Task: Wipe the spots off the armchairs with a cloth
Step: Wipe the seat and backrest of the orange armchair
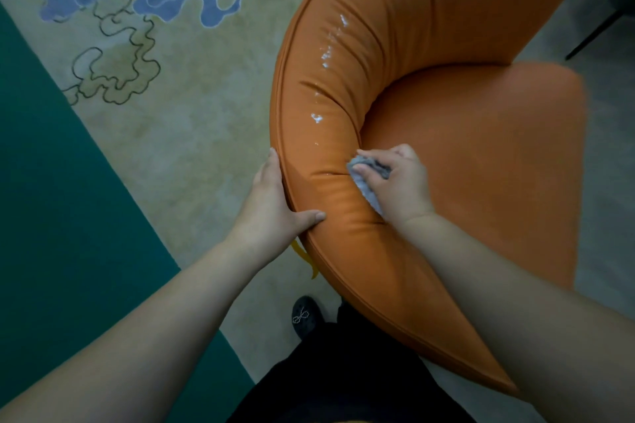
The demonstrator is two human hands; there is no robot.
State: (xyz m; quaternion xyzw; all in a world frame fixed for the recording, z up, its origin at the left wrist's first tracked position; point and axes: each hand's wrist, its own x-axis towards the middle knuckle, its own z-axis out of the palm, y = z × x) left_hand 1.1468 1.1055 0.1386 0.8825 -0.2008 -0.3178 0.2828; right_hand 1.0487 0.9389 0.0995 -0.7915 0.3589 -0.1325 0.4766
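Note:
An orange leather armchair [446, 154] with a curved padded backrest fills the right half of the view. Shiny wet spots [318, 118] run along the top of the backrest. My right hand [398, 178] grips a bunched grey cloth [369, 178] and presses it against the inner side of the backrest, just above the seat. My left hand [275, 206] rests on the outer edge of the backrest, fingers straight along the seam and thumb lying on top of the padding.
A beige rug [165, 106] with blue and yellow patterns and a teal border [62, 199] lies left of the chair. A black shoe [304, 316] stands near the chair's base. A dark chair leg [598, 34] shows at the upper right.

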